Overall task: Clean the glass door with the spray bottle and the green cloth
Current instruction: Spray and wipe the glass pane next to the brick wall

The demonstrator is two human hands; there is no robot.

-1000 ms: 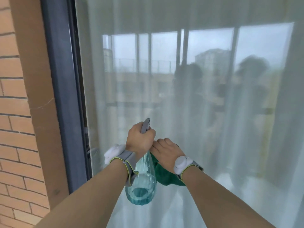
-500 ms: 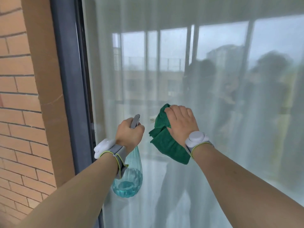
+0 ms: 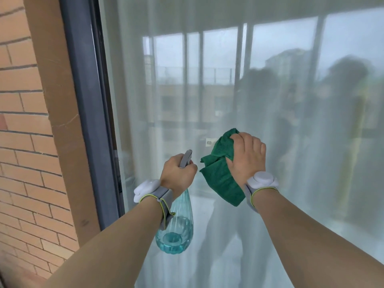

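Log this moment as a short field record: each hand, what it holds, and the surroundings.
left hand: grips the spray bottle by its neck, bottle hanging down, blue liquid in the bottom
right hand: presses the green cloth against the glass door
door frame: dark grey, left of the glass
brick wall: far left
behind glass: pale sheer curtain

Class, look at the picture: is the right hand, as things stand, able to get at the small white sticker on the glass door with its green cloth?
Probably yes. The right hand presses the green cloth to the glass door, and the small white sticker sits just left of the cloth's top edge, with nothing between them.
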